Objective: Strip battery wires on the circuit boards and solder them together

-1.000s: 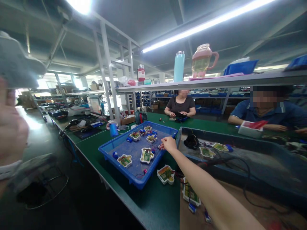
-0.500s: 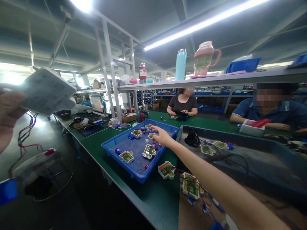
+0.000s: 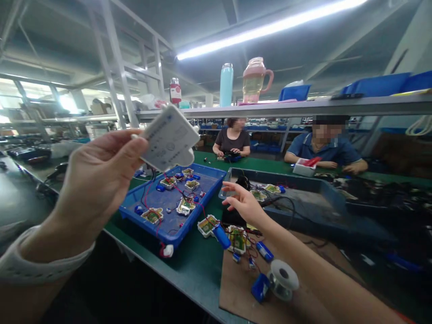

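Observation:
My left hand [image 3: 97, 180] pinches a white plastic device case [image 3: 172, 139] by its left edge, holding it up with a printed face towards me. Red and black wires trail below the case. A blue cylindrical battery [image 3: 221, 236] seems to hang from one of them, and a white connector [image 3: 167, 250] dangles by the blue tray's front edge. My right hand [image 3: 245, 202] is open with fingers spread, nothing in it, between the blue tray [image 3: 135, 204] and a grey bin. Several open cases with green circuit boards, such as one board case [image 3: 186, 206], lie inside the tray.
Board cases [image 3: 238, 238], a battery [image 3: 264, 251] and a spool [image 3: 283, 279] lie nearby, the spool on brown cardboard [image 3: 236, 294]. The grey bin [image 3: 324, 225] holds cables. Two people sit across the green table. A shelf [image 3: 263, 109] carries bottles and a pitcher [image 3: 254, 83].
My left hand has brought the case from the far left to above the blue tray, its wires swinging along. My right hand has drawn back rightward from over the tray. The view has turned right.

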Demonstrator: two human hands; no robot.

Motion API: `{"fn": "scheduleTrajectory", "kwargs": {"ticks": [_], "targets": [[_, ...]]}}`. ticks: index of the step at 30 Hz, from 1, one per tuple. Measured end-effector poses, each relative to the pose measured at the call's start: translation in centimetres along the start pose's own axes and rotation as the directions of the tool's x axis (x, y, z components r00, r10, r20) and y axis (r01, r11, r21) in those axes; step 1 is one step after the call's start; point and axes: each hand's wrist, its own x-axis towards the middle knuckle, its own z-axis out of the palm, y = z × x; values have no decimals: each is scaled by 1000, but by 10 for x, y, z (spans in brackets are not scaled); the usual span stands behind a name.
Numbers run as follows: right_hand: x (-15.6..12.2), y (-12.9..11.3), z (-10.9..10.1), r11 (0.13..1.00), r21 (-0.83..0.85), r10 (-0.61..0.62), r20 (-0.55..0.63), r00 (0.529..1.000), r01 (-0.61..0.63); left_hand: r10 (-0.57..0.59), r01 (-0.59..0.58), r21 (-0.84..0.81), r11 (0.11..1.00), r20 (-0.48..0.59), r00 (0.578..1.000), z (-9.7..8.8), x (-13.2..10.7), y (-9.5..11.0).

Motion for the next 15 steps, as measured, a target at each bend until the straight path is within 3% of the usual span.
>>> {"fn": "scheduleTrajectory", "kwargs": {"ticks": [3,6,11,13,15], "targets": [[-29,3,-27,1000,8,24,-45,999,-24,-89,92,-59,994,62,994,21,-7,-30],[-57,8,-48,998,7,60,-85,995,-60,-126,129,-7,992,166,978,38,-15,-65],[-97,17,-58,991,63,123,-131,984,-115,-201,189,74,979,240,950,46,-45,-109],[-112,21,-54,978,126,184,-120,976,-169,-150,113,154,982,254,955,42,-69,-121],[-127,27,-47,951,198,259,-91,962,-237,2,-91,265,960,317,948,35,-99,-131]]}}
